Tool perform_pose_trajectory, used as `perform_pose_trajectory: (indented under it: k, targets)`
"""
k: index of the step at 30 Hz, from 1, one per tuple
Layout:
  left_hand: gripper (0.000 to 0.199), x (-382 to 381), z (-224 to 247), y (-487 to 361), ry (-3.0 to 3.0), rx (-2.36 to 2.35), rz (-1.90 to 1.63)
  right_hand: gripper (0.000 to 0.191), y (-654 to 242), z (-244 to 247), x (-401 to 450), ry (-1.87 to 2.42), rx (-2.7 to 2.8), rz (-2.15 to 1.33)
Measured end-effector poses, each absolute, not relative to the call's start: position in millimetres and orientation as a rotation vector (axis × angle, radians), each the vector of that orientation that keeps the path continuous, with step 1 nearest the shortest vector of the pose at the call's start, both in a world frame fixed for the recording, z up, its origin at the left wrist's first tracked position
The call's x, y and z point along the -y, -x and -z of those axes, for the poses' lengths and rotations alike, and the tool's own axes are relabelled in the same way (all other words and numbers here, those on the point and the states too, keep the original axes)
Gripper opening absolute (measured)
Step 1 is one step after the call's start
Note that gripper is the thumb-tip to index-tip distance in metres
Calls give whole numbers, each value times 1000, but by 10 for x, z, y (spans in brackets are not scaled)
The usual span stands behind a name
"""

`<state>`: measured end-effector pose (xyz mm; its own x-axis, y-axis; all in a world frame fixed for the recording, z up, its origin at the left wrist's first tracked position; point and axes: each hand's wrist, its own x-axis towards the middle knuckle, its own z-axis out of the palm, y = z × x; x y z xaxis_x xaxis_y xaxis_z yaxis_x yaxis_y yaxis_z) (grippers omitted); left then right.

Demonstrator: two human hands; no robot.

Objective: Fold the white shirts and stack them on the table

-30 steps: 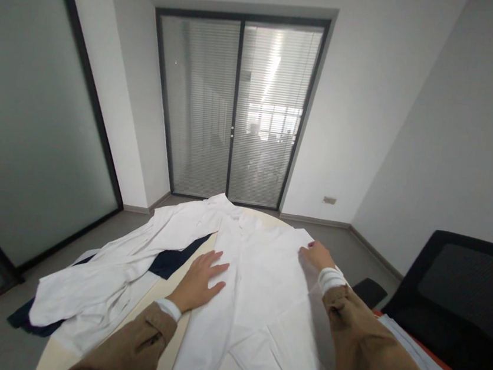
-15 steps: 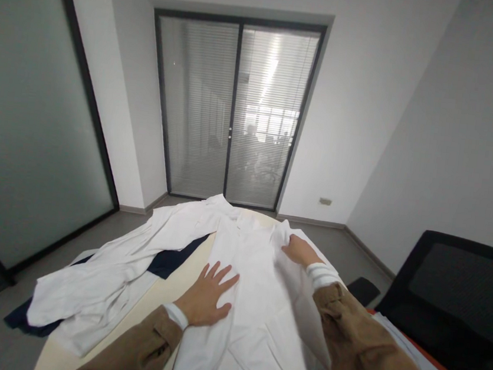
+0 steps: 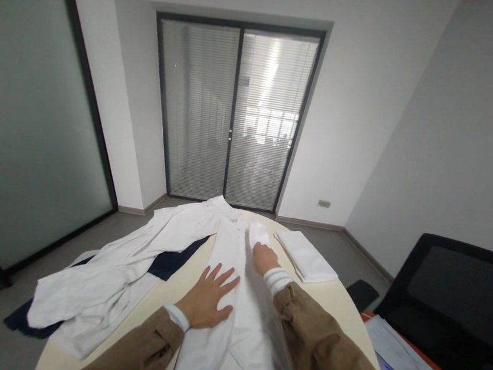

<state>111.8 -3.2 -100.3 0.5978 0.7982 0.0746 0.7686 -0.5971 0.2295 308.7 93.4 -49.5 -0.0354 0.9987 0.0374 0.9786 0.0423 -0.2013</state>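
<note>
A white garment (image 3: 243, 321) lies lengthwise on the round cream table (image 3: 195, 262) in front of me. My left hand (image 3: 207, 296) rests flat on its left part, fingers spread. Farther up on the right, my right hand (image 3: 266, 259) is closed on the garment's right side, which is lifted and folded inward. The fingertips of that hand are partly hidden. Beyond it on the right sits a folded white cloth (image 3: 307, 257).
More white clothing (image 3: 107, 270) is heaped on the left, with dark blue fabric (image 3: 175, 260) beneath. A black chair (image 3: 460, 298) stands at right, near papers (image 3: 418, 359) on a red surface. Glass doors (image 3: 232, 112) are ahead.
My right hand has moved left, bringing the garment's right side toward the middle. The folded white cloth and the table's right part have come into view. My left hand has stayed in place.
</note>
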Motion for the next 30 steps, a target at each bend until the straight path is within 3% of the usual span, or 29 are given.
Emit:
perform_pose_trajectory:
  k: [8, 14, 19, 25, 30]
  targets:
    - [74, 11, 1034, -1094, -2680, -1323, -231, 34, -2917, 597, -957, 2119, 2218, -298]
    - [70, 12, 1032, -1095, -2682, -1338, -234, 62, -3145, 577, -1015, 2089, 2347, -456]
    - [67, 17, 1030, -1108, -2679, -1343, -237, 40, -3288, 419, -950, 2174, 2242, -320]
    - [68, 12, 1065, -1117, -2687, -1351, -251, 35, -3280, 284, -806, 2177, 2077, 83]
    - [69, 12, 1064, -1123, -2697, -1351, -243, 35, -3207, 419, -794, 2075, 2228, -203]
